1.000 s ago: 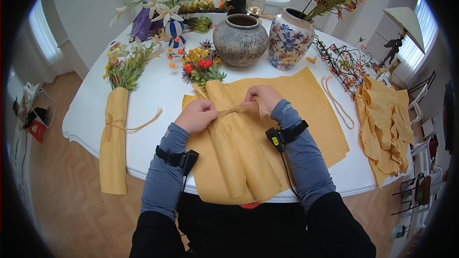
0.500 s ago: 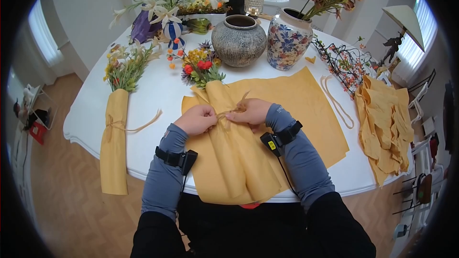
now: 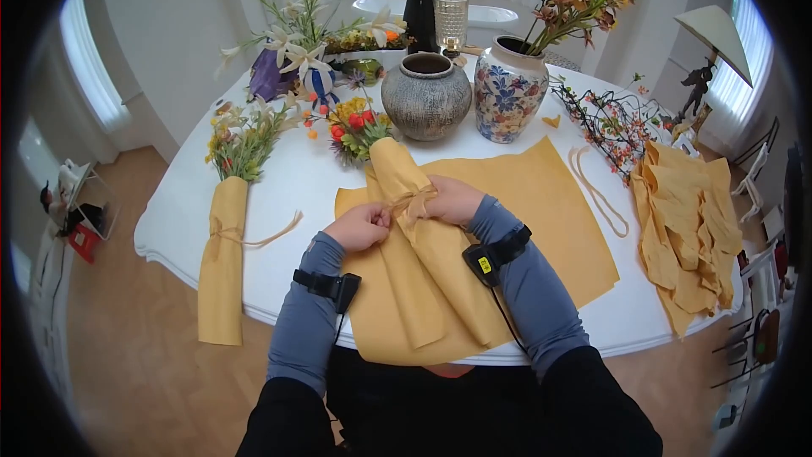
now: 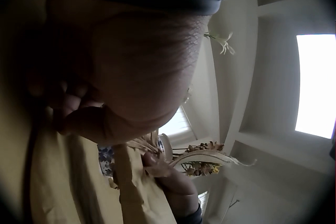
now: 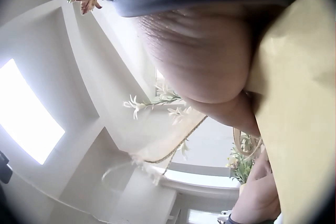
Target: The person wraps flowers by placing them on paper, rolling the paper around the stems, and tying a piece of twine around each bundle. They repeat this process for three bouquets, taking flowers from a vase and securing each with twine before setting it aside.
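Note:
A bouquet (image 3: 355, 129) of red, yellow and purple flowers lies in a tan paper wrap (image 3: 436, 262), tilted with its flower end up and left. A raffia tie (image 3: 412, 200) with a bow crosses the wrap's upper part. From the right, my right hand (image 3: 454, 200) grips the wrap beside the bow, its fingers partly hidden behind the paper. My left hand (image 3: 359, 227) has curled fingers at the wrap's left edge, pinching a strand of the tie. In the left wrist view, the left hand (image 4: 126, 71) is dark against the paper. The right hand (image 5: 210, 61) borders the wrap in the right wrist view.
Another wrapped bouquet (image 3: 223, 262) lies at the left. Flat tan paper (image 3: 558, 237) spreads beneath the work. A grey pot (image 3: 427, 101) and a floral vase (image 3: 509, 93) stand behind. Berry branches (image 3: 605, 123), a loose raffia loop (image 3: 596, 190) and crumpled paper (image 3: 685, 228) are at the right.
The wrap has turned, its lower end swinging right. My right hand has gone from the strands to the wrap's side, and the bow now shows. The head view has tilted up.

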A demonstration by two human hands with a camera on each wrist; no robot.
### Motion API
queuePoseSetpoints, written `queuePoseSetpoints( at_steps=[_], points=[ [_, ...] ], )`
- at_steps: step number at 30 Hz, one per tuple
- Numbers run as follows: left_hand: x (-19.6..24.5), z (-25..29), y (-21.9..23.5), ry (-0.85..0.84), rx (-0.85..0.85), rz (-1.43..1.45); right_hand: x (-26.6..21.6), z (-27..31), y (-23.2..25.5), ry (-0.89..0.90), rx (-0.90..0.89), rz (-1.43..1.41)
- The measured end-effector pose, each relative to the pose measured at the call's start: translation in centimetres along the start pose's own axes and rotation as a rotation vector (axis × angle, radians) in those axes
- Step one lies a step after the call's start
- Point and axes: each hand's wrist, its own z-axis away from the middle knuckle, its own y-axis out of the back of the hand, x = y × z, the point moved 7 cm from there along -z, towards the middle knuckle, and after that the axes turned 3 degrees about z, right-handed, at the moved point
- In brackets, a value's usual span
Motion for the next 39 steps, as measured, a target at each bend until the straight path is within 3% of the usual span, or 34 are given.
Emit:
queuePoseSetpoints(
  at_steps=[5, 8, 10, 11, 13, 14, 16, 17, 22, 24, 26, 30, 36, 39],
  points=[
    [1.4, 0.7, -0.2, 0.002, 0.018, -0.024, -3.8, 1.3, -0.9, 0.184, -0.072, -0.217],
    [2.1, 2.8, 0.1, 0.116, 0.183, 0.106, -5.9, 3.0, -1.6, 0.157, -0.063, -0.234],
    [1.8, 4.6, -0.3, 0.192, 0.163, 0.402, -4.6, 1.8, -2.2, 0.173, -0.081, -0.307],
    [2.7, 5.9, -1.2, 0.198, 0.171, 0.395, -4.4, 1.4, -2.8, 0.18, -0.097, -0.376],
    [5.7, 8.2, -3.8, 0.018, 0.147, 0.849, -4.2, 0.9, -4.0, 0.177, -0.094, -0.377],
    [6.2, 9.0, -4.9, 0.021, 0.157, 0.844, -4.2, 0.9, -4.6, 0.168, -0.087, -0.369],
    [8.2, 10.4, -5.9, -0.229, 0.183, 0.853, -4.7, 1.1, -5.9, 0.21, -0.076, -0.315],
    [7.9, 11.2, -5.7, -0.252, 0.278, 0.74, -5.1, 1.1, -6.7, 0.249, -0.058, -0.258],
    [6.8, 13.6, -4.5, -0.255, 0.408, 0.641, -4.5, 0.4, -8.4, 0.258, -0.082, -0.037],
    [6.6, 15.2, -3.4, -0.232, 0.507, 0.435, -4.6, 1.1, -8.3, 0.258, -0.097, 0.077],
    [5.3, 16.3, -2.4, -0.205, 0.548, 0.408, -5.6, 2.7, -7.3, 0.211, 0.034, 0.415],
    [1.1, 17.7, 1.5, -0.102, 0.589, 0.374, -4.8, 3.4, -6.8, 0.281, -0.006, 0.627],
    [-3.5, 18.2, 9.4, 0.028, 0.7, 0.205, -1.8, 6.0, -4.7, 0.134, -0.087, 1.036],
    [-5.2, 17.6, 13.1, 0.097, 0.742, 0.073, -0.3, 7.7, -2.4, 0.118, 0.007, 1.141]
  ],
)
